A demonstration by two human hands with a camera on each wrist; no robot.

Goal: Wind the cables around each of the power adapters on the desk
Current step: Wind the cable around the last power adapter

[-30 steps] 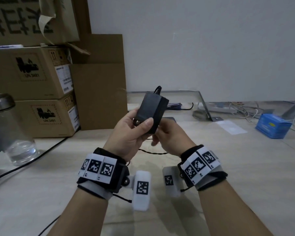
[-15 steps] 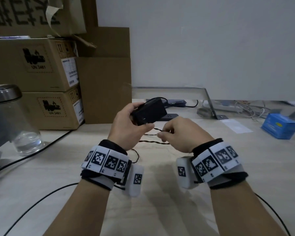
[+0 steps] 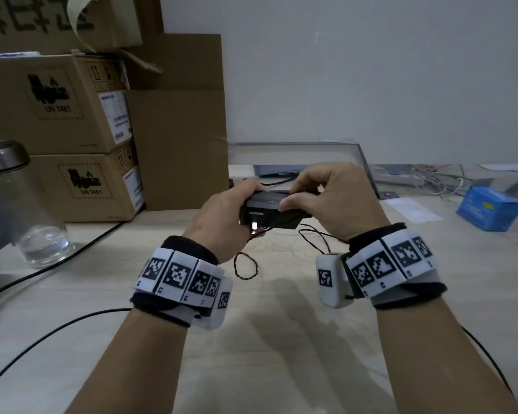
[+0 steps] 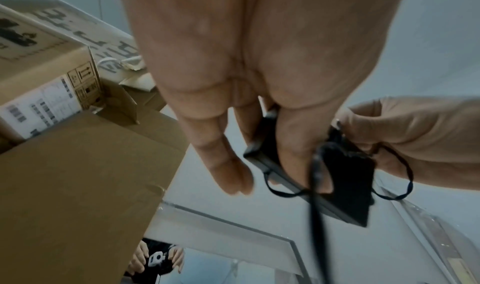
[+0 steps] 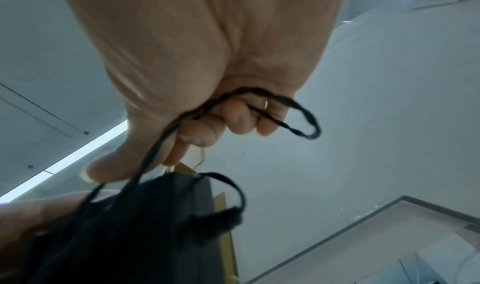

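Head view — cardboard box [image 3: 57, 103] reads "UN 3481".

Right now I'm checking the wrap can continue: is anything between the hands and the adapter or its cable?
Nothing visible is. The left hand grips the power adapter directly, above the desk. The right hand pinches its thin black cable beside it; a slack loop hangs free below.

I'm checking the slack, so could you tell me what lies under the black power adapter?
A loop of thin black twisted cable hangs below the black power adapter over the pale wooden desk; both hands hide the rest.
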